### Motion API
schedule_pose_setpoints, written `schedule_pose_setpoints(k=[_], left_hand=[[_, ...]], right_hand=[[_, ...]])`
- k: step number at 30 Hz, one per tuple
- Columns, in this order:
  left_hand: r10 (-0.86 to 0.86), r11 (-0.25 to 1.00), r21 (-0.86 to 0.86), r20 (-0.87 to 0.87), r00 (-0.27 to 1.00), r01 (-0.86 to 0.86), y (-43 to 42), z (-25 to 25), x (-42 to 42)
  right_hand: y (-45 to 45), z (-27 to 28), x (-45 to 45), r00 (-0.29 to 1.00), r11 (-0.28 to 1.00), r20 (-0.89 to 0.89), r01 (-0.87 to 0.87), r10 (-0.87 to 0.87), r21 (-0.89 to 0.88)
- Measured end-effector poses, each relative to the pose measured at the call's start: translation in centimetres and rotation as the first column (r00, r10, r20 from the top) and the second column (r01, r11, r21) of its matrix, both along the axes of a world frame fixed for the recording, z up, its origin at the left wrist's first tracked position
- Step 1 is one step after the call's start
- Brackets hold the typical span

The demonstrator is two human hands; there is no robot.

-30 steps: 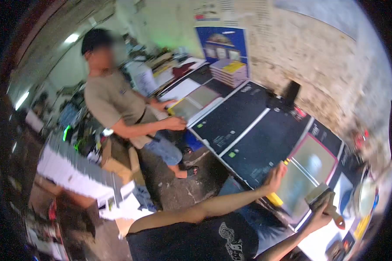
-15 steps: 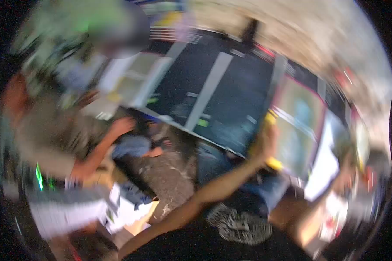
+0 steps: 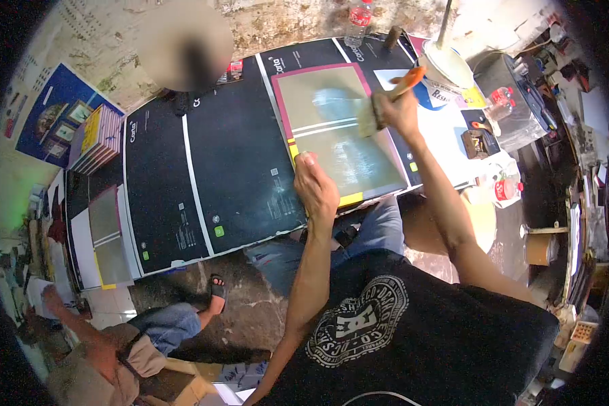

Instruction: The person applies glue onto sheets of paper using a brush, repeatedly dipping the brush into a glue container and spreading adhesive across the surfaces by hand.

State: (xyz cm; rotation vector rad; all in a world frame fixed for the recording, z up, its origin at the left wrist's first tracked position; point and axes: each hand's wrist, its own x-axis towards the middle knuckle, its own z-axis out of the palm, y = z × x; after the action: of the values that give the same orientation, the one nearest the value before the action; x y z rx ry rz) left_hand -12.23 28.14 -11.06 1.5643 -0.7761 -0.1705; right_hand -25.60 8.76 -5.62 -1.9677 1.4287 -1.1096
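Observation:
A translucent panel [image 3: 318, 145] with pink and yellow taped edges lies on the black table covering, wet and shiny in places, with white lines across it. My left hand [image 3: 317, 189] is closed on its left edge, thumb on top, fingers partly hidden. My right hand [image 3: 400, 115] is closed around a wide paintbrush [image 3: 409, 80] with an orange-tipped wooden handle. The bristles point left and lie over the panel's right part, seemingly touching it.
A white tub [image 3: 448, 64] with a stick in it stands at back right, near plastic bottles [image 3: 501, 98]. Stacked books [image 3: 96, 141] and another taped panel [image 3: 107, 230] are at left. A co-worker's arm [image 3: 74, 325] shows at lower left.
The view has swung right and sharpened. My right hand has moved from the far right to over the panel with the brush. My left hand stays at the panel's left edge.

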Motion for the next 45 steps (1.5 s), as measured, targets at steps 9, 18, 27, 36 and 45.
schedule_pose_setpoints(k=[9, 18, 27, 36, 45], left_hand=[[0.022, 0.996, -0.070, -0.382, 0.924, -0.052, 0.8, 0.1, 0.3], [0.009, 0.997, -0.070, -0.354, 0.935, -0.036, 0.5, 0.1, 0.1], [-0.061, 0.959, -0.269, -0.489, 0.870, -0.085, 0.5, 0.0, 0.2], [-0.067, 0.968, -0.245, -0.476, 0.877, -0.059, 0.3, 0.5, -0.1], [-0.094, 0.986, -0.164, -0.383, 0.919, 0.033, 0.6, 0.1, 0.0]], right_hand=[[7.7, 5.5, 5.5, 0.927, 0.992, 0.364, -0.119, 0.094, 0.046], [4.0, 1.4, -7.4, 1.000, 1.000, 0.007, 0.009, -0.009, 0.020], [12.1, 2.3, 0.9, 0.962, 0.971, 0.192, -0.215, 0.193, 0.104], [6.4, -0.5, -19.2, 0.987, 0.993, 0.152, 0.030, -0.047, 0.116], [11.2, 4.7, -9.1, 0.945, 0.992, 0.321, -0.098, 0.068, 0.078]])
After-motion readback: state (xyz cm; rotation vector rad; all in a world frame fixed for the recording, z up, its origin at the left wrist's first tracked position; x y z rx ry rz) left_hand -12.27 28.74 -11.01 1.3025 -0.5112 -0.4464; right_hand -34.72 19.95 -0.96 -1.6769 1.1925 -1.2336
